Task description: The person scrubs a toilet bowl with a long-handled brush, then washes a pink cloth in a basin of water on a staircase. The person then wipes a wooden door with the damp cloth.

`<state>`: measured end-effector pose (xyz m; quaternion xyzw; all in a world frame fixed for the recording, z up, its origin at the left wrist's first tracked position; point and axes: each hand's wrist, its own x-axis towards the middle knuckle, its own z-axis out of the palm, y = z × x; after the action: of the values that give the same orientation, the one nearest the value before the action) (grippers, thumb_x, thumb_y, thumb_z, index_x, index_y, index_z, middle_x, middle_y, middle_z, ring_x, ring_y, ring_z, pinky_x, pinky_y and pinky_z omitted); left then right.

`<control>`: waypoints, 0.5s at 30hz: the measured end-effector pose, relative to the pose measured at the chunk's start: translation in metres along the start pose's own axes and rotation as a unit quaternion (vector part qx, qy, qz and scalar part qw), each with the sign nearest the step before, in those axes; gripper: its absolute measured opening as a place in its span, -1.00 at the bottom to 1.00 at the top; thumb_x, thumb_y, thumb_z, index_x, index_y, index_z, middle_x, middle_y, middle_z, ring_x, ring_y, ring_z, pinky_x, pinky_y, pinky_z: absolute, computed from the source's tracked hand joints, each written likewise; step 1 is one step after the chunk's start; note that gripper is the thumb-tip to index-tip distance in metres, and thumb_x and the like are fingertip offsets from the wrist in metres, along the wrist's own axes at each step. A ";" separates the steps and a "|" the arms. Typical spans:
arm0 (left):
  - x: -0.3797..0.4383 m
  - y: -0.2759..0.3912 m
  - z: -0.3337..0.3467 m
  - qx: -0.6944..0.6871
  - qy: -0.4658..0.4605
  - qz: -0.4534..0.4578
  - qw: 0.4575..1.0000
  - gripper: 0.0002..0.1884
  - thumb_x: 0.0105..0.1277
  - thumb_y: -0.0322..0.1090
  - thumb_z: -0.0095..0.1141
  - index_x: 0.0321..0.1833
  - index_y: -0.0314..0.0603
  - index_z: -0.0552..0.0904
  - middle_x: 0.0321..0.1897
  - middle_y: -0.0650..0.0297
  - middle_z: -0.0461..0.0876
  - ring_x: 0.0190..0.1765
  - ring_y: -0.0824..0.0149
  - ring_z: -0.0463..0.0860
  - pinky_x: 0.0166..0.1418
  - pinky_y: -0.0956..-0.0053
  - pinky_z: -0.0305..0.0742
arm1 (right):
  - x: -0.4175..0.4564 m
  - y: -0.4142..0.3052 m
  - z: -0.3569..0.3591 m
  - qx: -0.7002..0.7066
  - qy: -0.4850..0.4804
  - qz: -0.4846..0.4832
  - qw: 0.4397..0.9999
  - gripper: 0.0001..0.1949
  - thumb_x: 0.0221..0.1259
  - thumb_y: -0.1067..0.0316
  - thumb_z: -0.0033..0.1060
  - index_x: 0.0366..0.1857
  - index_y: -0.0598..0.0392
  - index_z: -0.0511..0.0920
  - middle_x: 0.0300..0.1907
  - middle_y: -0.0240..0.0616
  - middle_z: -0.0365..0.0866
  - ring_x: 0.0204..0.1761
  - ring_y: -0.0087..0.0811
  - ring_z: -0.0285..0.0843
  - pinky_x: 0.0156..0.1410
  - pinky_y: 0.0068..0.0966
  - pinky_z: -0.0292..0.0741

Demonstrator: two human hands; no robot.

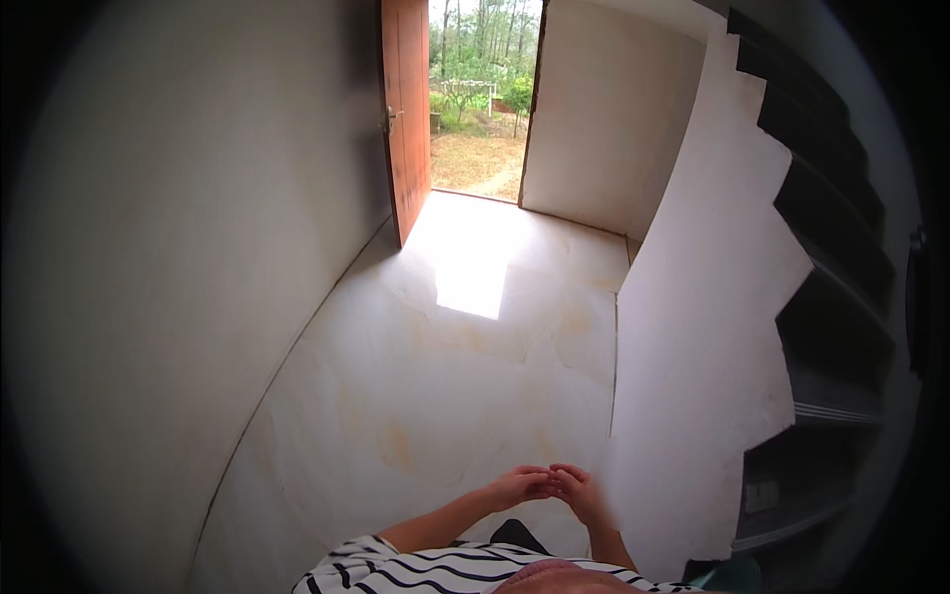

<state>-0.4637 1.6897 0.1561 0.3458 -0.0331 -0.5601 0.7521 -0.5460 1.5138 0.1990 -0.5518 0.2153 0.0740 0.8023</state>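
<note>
My left hand (pixel 523 485) and my right hand (pixel 577 490) meet in front of my body, low in the view, with their fingers touching or overlapping. No object shows between them, though the overlap hides parts of the fingers. Below them is my black-and-white striped shirt (pixel 445 568). Beneath the hands lies a pale, glossy floor (pixel 445 386) with yellowish marbling. Ahead, a reddish-brown wooden door (pixel 408 96) with a metal handle (pixel 390 119) stands open, and bright daylight falls through the doorway onto the floor.
A plain wall (pixel 185 260) runs along the left. On the right, a pale stair side wall (pixel 698 319) with a stepped edge borders dark stairs (pixel 831 334). Beyond the doorway are dry ground (pixel 475 160), a white frame (pixel 490 96) and trees. Something green (pixel 731 575) sits at the lower right.
</note>
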 end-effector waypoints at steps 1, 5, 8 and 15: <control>-0.002 0.030 -0.017 -0.011 -0.008 -0.020 1.000 -0.69 0.60 -0.34 -0.02 0.28 -0.33 0.57 0.13 0.14 0.68 0.11 0.32 0.70 0.33 0.37 0.57 | 0.017 -0.015 0.013 -0.028 -0.034 0.005 0.999 -0.66 0.55 0.28 0.09 0.19 0.33 0.55 0.04 -0.09 0.70 0.00 -0.30 0.73 0.10 -0.45 0.67; -0.008 0.144 -0.057 0.034 -0.102 0.027 0.994 -0.69 0.64 -0.22 -0.01 0.17 -0.33 0.61 -0.07 0.22 0.67 -0.04 0.36 0.64 0.17 0.42 0.55 | 0.100 -0.094 0.046 -0.045 -0.172 0.047 0.983 -0.68 0.58 0.27 0.05 0.10 0.37 0.60 0.00 -0.09 0.71 0.02 -0.30 0.70 0.19 -0.41 0.63; -0.010 0.255 -0.082 0.115 -0.213 0.063 0.968 -0.73 0.59 -0.24 0.07 0.03 -0.35 0.67 -0.15 0.22 0.66 -0.09 0.35 0.61 0.08 0.41 0.52 | 0.175 -0.166 0.069 -0.052 -0.358 0.039 0.932 -0.66 0.61 0.22 0.03 -0.04 0.34 0.67 -0.07 -0.16 0.73 0.00 -0.34 0.67 0.23 -0.37 0.58; -0.009 0.561 -0.046 0.333 -0.483 0.149 0.796 -0.72 0.54 -0.29 0.15 0.03 -0.44 0.71 -0.13 0.00 0.73 -0.09 0.08 0.69 0.07 0.25 0.56 | 0.339 -0.400 0.236 -0.212 -0.778 -0.105 0.582 -0.76 0.54 0.28 0.13 -0.11 0.26 0.68 -0.21 -0.18 0.73 -0.19 -0.32 0.68 -0.04 -0.41 0.57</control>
<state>0.0127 1.7948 0.4371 0.2501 -0.6281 -0.4898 0.5505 -0.0371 1.5383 0.4663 -0.4561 -0.5723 0.4340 0.5253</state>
